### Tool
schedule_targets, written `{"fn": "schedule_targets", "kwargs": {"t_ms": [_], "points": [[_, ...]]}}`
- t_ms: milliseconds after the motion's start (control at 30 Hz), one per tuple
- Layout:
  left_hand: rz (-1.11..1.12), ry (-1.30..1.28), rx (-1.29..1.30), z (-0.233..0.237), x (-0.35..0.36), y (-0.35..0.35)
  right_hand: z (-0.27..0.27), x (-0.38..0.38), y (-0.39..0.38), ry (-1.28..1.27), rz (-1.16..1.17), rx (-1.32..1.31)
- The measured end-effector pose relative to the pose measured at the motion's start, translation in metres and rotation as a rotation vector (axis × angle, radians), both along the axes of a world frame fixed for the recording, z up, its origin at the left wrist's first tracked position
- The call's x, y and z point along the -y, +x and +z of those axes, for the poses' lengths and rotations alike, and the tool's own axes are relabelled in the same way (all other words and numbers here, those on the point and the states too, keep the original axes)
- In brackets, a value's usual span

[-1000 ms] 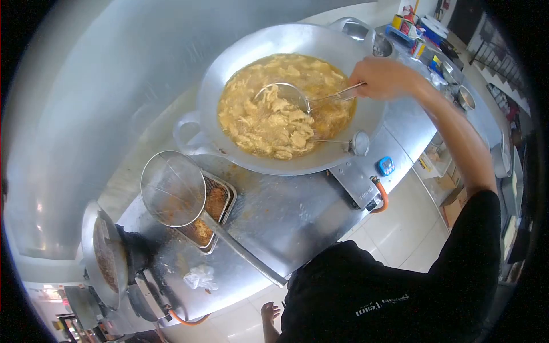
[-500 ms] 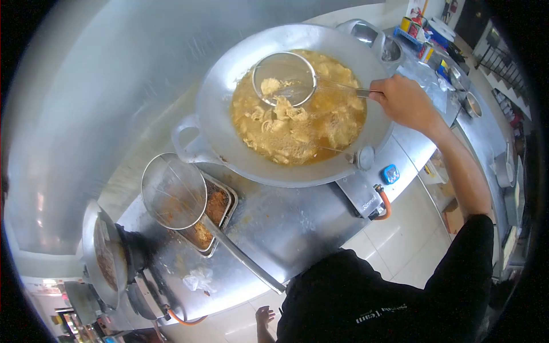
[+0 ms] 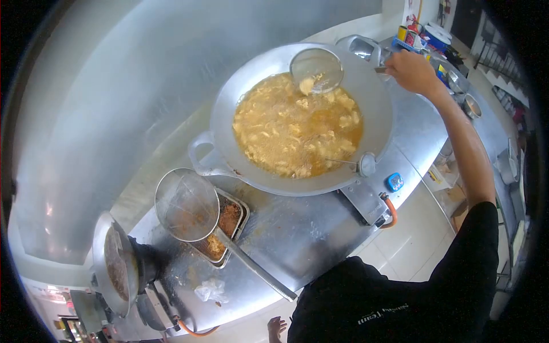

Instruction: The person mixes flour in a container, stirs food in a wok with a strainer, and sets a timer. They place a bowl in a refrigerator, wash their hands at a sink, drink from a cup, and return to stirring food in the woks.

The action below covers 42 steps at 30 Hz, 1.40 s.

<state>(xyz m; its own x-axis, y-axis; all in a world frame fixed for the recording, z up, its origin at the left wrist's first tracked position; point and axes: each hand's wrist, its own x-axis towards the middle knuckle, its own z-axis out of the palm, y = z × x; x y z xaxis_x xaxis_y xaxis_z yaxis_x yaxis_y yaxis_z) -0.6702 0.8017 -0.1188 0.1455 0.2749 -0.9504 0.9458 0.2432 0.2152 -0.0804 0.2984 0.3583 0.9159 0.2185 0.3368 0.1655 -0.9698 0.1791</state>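
Note:
My right hand is closed around the handle of a round mesh strainer. The strainer is tilted above the upper side of a big metal wok, with a few pale fried pieces in its mesh. Bubbling oil with many golden batter pieces fills the wok's middle. A dial thermometer leans on the lower right inner wall, its probe reaching into the oil. Down at my side hangs my left hand, empty with loosely parted fingers, below the counter's edge.
A larger long-handled strainer lies over a wire-lined tray of browned crumbs. At left stands a second wok on a burner. A blue timer and a gas stove with an orange hose are beside the big wok.
My right hand has moved up and away with the strainer, lifting it off the oil toward the wok's far rim. Pieces that were heaped by it are now spread in the oil.

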Motion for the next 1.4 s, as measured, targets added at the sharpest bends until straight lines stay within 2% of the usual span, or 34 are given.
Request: {"fn": "schedule_targets", "kwargs": {"t_ms": [67, 167, 233, 333, 433, 633, 767, 833, 933, 1033, 1133, 1233, 1333, 1400], "points": [[0.062, -0.121, 0.075, -0.009, -0.010, -0.008, -0.001, 0.001, 0.002, -0.031, -0.026, 0.027], [-0.058, 0.035, 0.034, 0.000, 0.003, -0.002, -0.001, 0.010, 0.011, -0.023, -0.081, -0.014], [0.065, 0.065, 0.066, 0.024, 0.014, 0.014, -0.001, 0.011, 0.014, -0.037, -0.102, 0.019], [0.125, 0.018, 0.049, 0.023, 0.009, 0.011, 0.004, -0.007, 0.012, -0.287, -0.184, 0.133], [0.061, -0.006, 0.040, 0.017, 0.002, 0.003, -0.013, -0.020, 0.033, -0.334, -0.204, 0.006], [0.064, 0.019, 0.102, 0.005, -0.006, -0.009, -0.034, -0.069, 0.035, -0.213, 0.020, -0.263], [0.035, 0.073, 0.090, 0.001, 0.000, -0.011, -0.027, -0.107, 0.043, -0.139, 0.038, -0.668], [0.032, 0.078, 0.154, -0.004, 0.001, -0.017, -0.043, -0.117, 0.059, -0.052, 0.113, -0.791], [0.065, 0.051, 0.155, -0.011, 0.003, -0.018, -0.049, -0.114, 0.065, 0.040, 0.181, -0.780], [0.037, 0.048, 0.127, -0.014, 0.004, -0.018, -0.042, -0.107, 0.046, -0.012, 0.390, -0.512], [0.026, 0.059, 0.133, -0.017, -0.001, -0.020, -0.039, -0.106, 0.011, 0.114, 0.437, -0.172], [0.026, 0.087, 0.120, -0.016, -0.007, -0.013, -0.034, -0.104, -0.009, 0.012, 0.367, -0.041], [0.117, -0.075, 0.137, -0.024, -0.023, -0.010, -0.032, -0.102, -0.019, -0.060, 0.217, -0.078], [0.036, 0.005, 0.156, -0.031, -0.025, -0.007, -0.034, -0.097, -0.016, -0.025, 0.099, -0.136]]}}
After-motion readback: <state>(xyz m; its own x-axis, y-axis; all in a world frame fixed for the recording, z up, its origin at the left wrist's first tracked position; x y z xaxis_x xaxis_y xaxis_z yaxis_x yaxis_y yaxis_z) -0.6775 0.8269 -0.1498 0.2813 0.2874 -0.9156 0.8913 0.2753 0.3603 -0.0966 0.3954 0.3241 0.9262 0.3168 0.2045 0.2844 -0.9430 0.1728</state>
